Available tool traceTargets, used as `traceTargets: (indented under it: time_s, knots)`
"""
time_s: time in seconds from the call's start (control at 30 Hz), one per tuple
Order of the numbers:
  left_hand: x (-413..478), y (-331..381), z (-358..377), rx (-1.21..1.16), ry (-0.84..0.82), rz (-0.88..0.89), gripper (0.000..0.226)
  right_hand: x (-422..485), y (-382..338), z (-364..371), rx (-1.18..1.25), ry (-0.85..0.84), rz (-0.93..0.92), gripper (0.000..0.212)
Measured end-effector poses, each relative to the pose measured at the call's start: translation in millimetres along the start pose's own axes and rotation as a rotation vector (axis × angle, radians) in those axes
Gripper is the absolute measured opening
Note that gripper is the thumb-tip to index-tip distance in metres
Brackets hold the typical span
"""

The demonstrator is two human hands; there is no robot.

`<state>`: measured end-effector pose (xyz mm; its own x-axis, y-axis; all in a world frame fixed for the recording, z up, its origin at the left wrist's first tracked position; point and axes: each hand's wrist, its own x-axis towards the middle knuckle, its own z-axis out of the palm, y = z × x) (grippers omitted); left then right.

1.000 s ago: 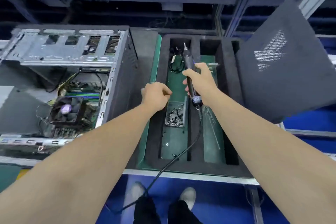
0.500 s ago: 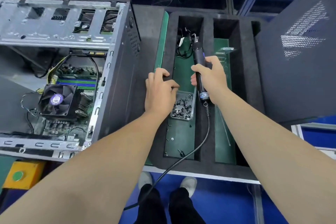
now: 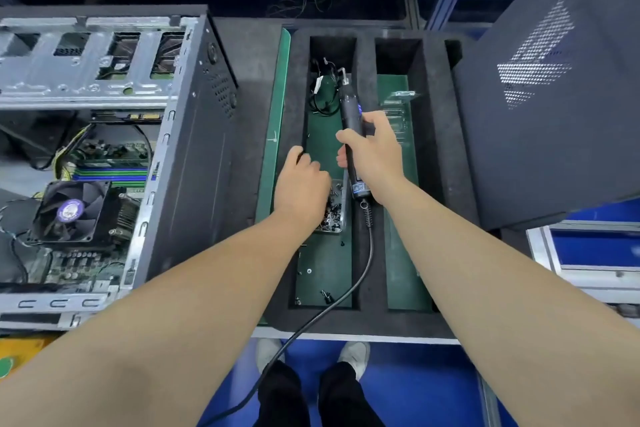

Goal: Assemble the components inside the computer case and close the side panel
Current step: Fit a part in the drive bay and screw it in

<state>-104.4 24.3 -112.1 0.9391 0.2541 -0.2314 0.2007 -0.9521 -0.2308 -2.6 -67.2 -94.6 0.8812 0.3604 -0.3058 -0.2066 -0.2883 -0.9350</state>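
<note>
Cord [image 3: 371, 250] trails up over the foam tray [image 3: 365, 55]. Left hand [image 3: 301, 184] over the screw box [image 3: 334, 211], fingers bent down into it (can't tell if they've got a screw). Right hand [image 3: 375, 156] wrapped round the electric screwdriver [image 3: 348, 107]. Open computer case [image 3: 194, 156] sits left of the tray. Side panel [image 3: 554, 97] off, leaning at right.

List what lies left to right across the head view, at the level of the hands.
cooler fan → black case wall → left hand → screw box → right hand, gripping the electric screwdriver → side panel
</note>
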Motion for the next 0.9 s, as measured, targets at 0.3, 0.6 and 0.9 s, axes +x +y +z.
traceTargets:
  time_s: [0.3,0.6,0.9]
  knots:
    - [7,8,-1,0.102,-0.066,-0.034,0.023,-1,3,-4,-0.017,-0.026,-0.019,0.031]
    - [16,2,6,-0.254,0.109,-0.103,0.004,4,8,-2,0.001,-0.017,-0.013,0.035]
    - [37,-67,-109,-2.015,0.447,-0.621,0.014,-20,-57,-3,0.186,-0.239,-0.107,0.038]
